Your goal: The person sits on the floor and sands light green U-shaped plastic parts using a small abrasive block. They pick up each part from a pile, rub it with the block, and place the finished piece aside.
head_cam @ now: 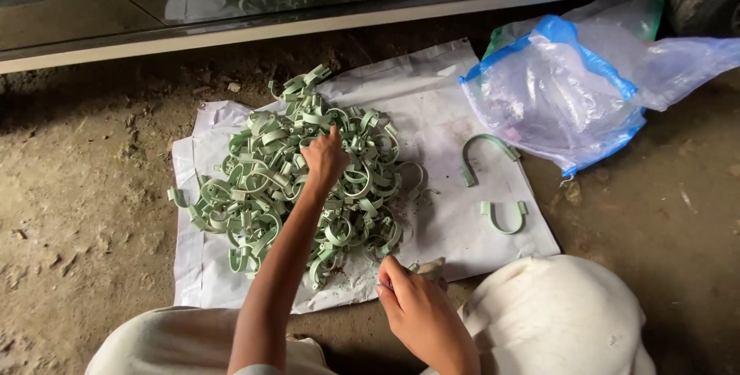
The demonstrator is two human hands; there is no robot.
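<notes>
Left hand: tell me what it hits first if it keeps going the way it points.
The left hand points away from the body, already in the pile of pale green U-shaped clips. Straight on, it would likely meet more clips first, then the white sheet; depth is unclear.

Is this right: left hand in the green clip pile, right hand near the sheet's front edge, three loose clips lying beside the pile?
Not quite. The head view shows two loose clips, not three: a larger one and a smaller one. The left hand is in the pile; the right hand is near the sheet's front edge.
</notes>
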